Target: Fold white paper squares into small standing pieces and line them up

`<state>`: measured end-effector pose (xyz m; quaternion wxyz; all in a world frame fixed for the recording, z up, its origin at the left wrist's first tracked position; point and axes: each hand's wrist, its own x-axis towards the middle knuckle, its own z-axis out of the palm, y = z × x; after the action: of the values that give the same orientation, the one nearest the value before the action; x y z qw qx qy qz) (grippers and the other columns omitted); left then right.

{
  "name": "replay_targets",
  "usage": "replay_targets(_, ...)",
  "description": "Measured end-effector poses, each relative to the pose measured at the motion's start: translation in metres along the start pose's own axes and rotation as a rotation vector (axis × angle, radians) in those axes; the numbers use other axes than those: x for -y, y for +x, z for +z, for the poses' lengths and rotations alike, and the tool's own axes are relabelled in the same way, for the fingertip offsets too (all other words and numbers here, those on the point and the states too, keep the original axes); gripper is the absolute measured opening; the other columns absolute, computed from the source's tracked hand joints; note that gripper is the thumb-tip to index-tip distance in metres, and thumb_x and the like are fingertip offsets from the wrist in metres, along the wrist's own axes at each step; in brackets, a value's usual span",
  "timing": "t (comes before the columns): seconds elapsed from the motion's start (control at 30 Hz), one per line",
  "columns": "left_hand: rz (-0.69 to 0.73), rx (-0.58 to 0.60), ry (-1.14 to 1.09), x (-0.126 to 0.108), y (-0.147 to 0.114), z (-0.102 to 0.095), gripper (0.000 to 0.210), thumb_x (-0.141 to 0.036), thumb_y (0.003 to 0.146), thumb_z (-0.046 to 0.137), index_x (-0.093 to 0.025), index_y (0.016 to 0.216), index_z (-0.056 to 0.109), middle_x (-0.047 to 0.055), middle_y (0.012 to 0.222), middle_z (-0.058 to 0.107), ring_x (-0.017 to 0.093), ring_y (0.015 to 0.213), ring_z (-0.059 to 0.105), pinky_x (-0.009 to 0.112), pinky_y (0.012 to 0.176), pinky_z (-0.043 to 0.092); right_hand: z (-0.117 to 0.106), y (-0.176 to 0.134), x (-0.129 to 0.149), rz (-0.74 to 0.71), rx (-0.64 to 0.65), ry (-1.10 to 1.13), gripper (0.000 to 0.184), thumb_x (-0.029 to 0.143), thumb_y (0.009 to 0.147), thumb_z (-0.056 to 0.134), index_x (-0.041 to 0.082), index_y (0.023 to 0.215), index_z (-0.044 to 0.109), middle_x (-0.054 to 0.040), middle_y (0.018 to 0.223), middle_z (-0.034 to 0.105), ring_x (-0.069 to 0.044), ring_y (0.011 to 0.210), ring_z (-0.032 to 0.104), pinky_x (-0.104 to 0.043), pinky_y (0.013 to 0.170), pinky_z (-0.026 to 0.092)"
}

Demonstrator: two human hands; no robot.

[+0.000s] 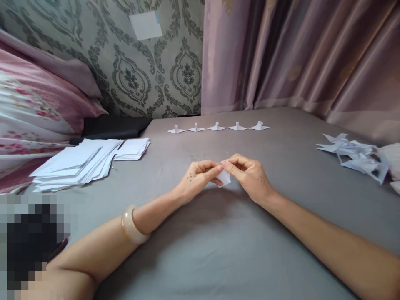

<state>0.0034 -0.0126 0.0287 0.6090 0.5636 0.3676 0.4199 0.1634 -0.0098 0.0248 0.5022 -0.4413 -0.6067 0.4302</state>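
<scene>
A small folded piece of white paper is pinched between my two hands above the grey cloth. My left hand grips its left side, thumb on top and fingers behind. At the paper's upper edge, my right hand pinches with thumb and forefinger. Both thumbs nearly meet, and part of the paper is hidden by the fingers. Beyond my hands, several folded white paper figures stand in a row, each with a flat pointed base and a small raised middle.
At the left lie a large stack of white sheets and a smaller stack of paper, near a black flat item. More folded paper pieces are heaped at the right. A pixelated patch covers the lower left corner.
</scene>
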Motion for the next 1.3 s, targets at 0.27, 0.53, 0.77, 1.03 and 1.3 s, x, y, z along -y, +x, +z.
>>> replay_targets(0.27, -0.073, -0.04, -0.071, 0.004, 0.0, -0.001, 0.026, -0.037, 0.074, 0.071, -0.013, 0.083, 0.073, 0.008, 0.081, 0.068, 0.016, 0.073, 0.062, 0.026, 0.061, 0.05, -0.001, 0.005, -0.005, 0.13, 0.047, 0.112, 0.03, 0.049, 0.074, 0.066, 0.02, 0.075, 0.068, -0.0008, 0.072, 0.062, -0.013, 0.067, 0.053, -0.028, 0.065, 0.042)
replay_targets(0.53, -0.16, -0.19, -0.127, 0.017, 0.009, -0.011, 0.021, -0.03, 0.072, 0.071, -0.011, 0.08, 0.073, 0.007, 0.074, 0.066, 0.009, 0.06, 0.053, 0.022, 0.055, 0.04, -0.005, 0.005, -0.015, 0.304, 0.087, 0.073, 0.03, 0.045, 0.069, 0.07, 0.018, 0.084, 0.069, -0.0019, 0.075, 0.065, -0.012, 0.064, 0.054, -0.026, 0.057, 0.041)
replay_targets(0.77, -0.166, -0.163, 0.241, 0.019, 0.009, -0.016, 0.033, -0.012, 0.077, 0.06, -0.011, 0.11, 0.058, 0.005, 0.079, 0.067, 0.01, 0.065, 0.057, 0.022, 0.061, 0.044, -0.006, 0.005, -0.029, 0.208, 0.095, -0.267, 0.018, 0.03, 0.074, 0.064, 0.02, 0.087, 0.062, -0.0002, 0.072, 0.067, -0.013, 0.065, 0.059, -0.027, 0.062, 0.044)
replay_targets(1.03, 0.106, -0.087, 0.892, 0.025, 0.007, -0.023, 0.026, -0.011, 0.078, 0.054, -0.018, 0.101, 0.065, 0.006, 0.096, 0.06, 0.013, 0.077, 0.057, 0.027, 0.074, 0.047, -0.002, -0.001, -0.025, 0.009, 0.155, -0.624, 0.014, 0.023, 0.081, 0.054, 0.023, 0.084, 0.068, 0.0, 0.078, 0.066, -0.013, 0.068, 0.057, -0.027, 0.067, 0.043)
replay_targets(1.3, 0.086, 0.158, 0.959, 0.011, 0.01, -0.031, 0.035, -0.006, 0.068, 0.051, -0.016, 0.097, 0.068, 0.007, 0.098, 0.058, 0.012, 0.076, 0.056, 0.026, 0.074, 0.048, -0.011, -0.003, -0.022, -0.061, 0.303, -0.755, 0.027, 0.012, 0.073, 0.053, 0.022, 0.092, 0.07, -0.0016, 0.087, 0.06, -0.011, 0.07, 0.055, -0.024, 0.067, 0.043)
